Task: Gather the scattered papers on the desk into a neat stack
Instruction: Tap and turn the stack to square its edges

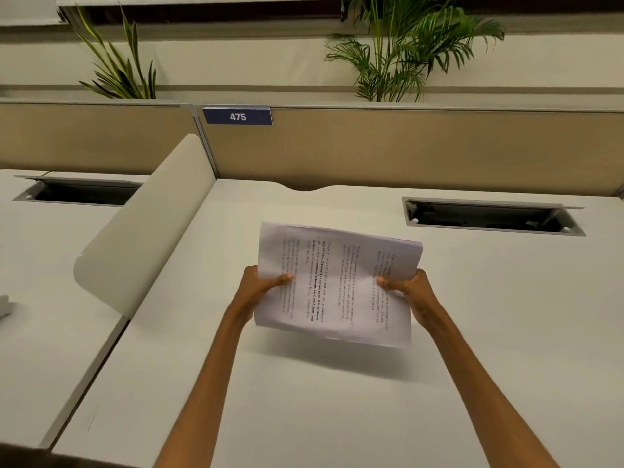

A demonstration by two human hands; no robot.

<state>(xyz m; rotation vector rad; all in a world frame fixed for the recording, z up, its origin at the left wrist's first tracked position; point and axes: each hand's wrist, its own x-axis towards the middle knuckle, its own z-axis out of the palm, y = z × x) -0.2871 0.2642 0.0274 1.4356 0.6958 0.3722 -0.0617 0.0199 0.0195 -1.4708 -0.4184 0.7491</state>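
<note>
A stack of white printed papers [337, 285] hangs in the air above the middle of the white desk [337, 417], its printed face towards me and its text turned sideways. My left hand [261, 287] grips the stack's left edge with the thumb on the front. On the opposite edge my right hand [410, 290] holds it the same way. The sheets look roughly aligned, with the top edge slightly fanned. Their shadow falls on the desk below. No loose sheets show elsewhere on the desk.
A curved white divider panel [141, 231] stands at the desk's left side. An open cable tray slot [493, 217] lies at the back right, another [77, 192] on the neighbouring desk. A tan partition with a "475" sign [237, 116] closes the back, plants behind it.
</note>
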